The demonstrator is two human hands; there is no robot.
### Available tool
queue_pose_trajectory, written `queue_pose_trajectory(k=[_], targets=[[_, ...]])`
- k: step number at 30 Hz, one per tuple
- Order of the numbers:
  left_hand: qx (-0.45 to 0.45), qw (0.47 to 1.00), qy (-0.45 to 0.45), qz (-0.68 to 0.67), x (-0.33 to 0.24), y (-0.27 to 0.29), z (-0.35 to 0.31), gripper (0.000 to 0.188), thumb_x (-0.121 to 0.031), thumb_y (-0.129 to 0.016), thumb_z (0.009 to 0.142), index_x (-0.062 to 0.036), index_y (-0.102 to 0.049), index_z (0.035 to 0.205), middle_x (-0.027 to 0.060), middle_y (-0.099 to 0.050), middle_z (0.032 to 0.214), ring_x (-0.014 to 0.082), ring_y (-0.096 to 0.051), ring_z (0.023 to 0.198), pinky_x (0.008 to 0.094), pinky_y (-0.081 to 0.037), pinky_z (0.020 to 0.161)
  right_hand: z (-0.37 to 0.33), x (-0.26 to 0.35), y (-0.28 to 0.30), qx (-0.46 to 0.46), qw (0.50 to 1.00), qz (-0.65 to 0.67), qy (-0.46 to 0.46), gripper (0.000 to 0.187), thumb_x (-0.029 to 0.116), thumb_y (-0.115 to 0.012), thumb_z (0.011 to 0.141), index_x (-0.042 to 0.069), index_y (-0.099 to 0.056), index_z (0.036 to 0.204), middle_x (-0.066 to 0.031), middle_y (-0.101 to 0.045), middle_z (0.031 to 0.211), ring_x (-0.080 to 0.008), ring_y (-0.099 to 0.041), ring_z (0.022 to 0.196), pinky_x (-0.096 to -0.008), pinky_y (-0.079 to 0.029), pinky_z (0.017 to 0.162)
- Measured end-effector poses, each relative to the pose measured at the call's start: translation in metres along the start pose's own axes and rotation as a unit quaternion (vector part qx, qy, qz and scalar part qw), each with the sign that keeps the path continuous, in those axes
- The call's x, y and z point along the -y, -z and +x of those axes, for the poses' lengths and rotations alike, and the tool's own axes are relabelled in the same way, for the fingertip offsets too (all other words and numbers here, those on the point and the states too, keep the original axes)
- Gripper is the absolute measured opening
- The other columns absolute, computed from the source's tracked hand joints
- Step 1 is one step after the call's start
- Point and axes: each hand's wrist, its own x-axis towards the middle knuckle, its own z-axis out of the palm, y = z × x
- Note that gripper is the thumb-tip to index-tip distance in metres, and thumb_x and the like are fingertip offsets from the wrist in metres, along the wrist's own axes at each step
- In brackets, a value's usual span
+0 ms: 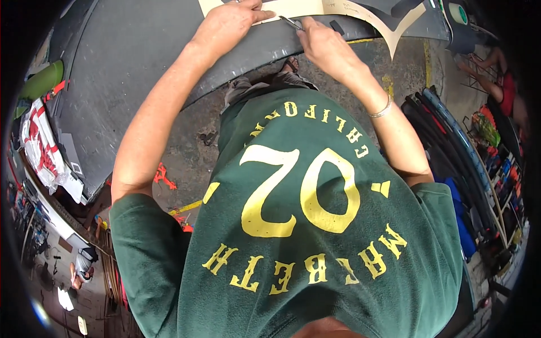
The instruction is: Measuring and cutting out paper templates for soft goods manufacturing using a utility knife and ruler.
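Observation:
At the far edge of the grey work table (pixel 129 62), my left hand (pixel 235 21) lies on a cream card pattern (pixel 304 8), its index finger stretched along it. My right hand (pixel 327 45) is closed round a slim, pointed silver tool (pixel 290 23); whether it is a pen or a blade I cannot tell. The tool's tip meets the pattern's near edge, close to my left fingertip. To the right, the pattern narrows into a curved, forked end (pixel 391 38) with handwriting on it. A small dark block (pixel 336 27) lies beside my right hand. The top of the frame cuts off part of the pattern.
A roll of tape (pixel 459 14) sits at the far right. Long dark rolls (pixel 451 146) stand along the right side. White and red material (pixel 42 146) is piled at left. Orange scraps (pixel 164 176) lie on the floor. One person (pixel 501 84) sits at right; another person (pixel 83 267) is at lower left.

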Motion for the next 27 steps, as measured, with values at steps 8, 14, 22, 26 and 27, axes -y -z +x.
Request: queue_pose_trajectory(k=[8,14,22,26,27], targets=[[0.006,1.0,-0.01,0.018,0.001,0.002,0.001,0.031,-0.016,-0.057,0.092,-0.014,-0.076,0.116,0.0116,-0.063,0.096,0.0317,-0.067,0.089,0.0435,-0.055,0.078,-0.004,0.002,0.004,0.018,0.999,-0.04,-0.002,0.023,0.02,-0.052,0.103,-0.003,-0.052,0.108,-0.0313,-0.066,0.106,-0.0506,-0.064,0.099,-0.0566,-0.051,0.088],[0.012,1.0,-0.021,0.004,0.002,0.007,0.005,0.032,-0.014,-0.056,0.091,-0.0138,-0.076,0.116,0.0119,-0.062,0.095,0.0316,-0.067,0.09,0.0431,-0.055,0.078,-0.005,0.0,0.003,0.009,0.999,-0.037,0.004,0.023,0.019,-0.051,0.103,-0.003,-0.052,0.108,-0.0304,-0.066,0.105,-0.0501,-0.065,0.099,-0.0575,-0.051,0.087],[0.009,1.0,-0.01,-0.002,0.002,0.007,0.005,0.03,-0.017,-0.057,0.092,-0.0137,-0.077,0.114,0.0114,-0.063,0.095,0.031,-0.067,0.092,0.0426,-0.054,0.079,0.002,0.006,0.01,0.06,0.996,-0.059,-0.003,0.023,0.018,-0.05,0.104,-0.004,-0.052,0.111,-0.032,-0.068,0.099,-0.0512,-0.065,0.097,-0.0572,-0.052,0.087],[0.011,1.0,-0.001,-0.002,0.002,0.008,0.008,0.029,-0.017,-0.057,0.093,-0.0139,-0.077,0.114,0.0108,-0.063,0.096,0.0308,-0.067,0.092,0.042,-0.054,0.08,0.015,0.014,0.018,0.134,0.987,-0.05,-0.072,0.024,0.018,-0.05,0.104,-0.004,-0.052,0.112,-0.0326,-0.069,0.094,-0.052,-0.066,0.094,-0.0584,-0.052,0.086],[0.023,1.0,0.005,0.009,0.002,0.009,0.008,0.029,-0.017,-0.057,0.093,-0.0136,-0.077,0.114,0.0107,-0.063,0.096,0.0308,-0.067,0.092,0.0417,-0.055,0.081,0.013,0.01,0.014,0.117,0.991,-0.034,-0.062,0.024,0.019,-0.05,0.104,-0.004,-0.051,0.112,-0.0326,-0.069,0.093,-0.0521,-0.066,0.094,-0.0587,-0.052,0.085]])
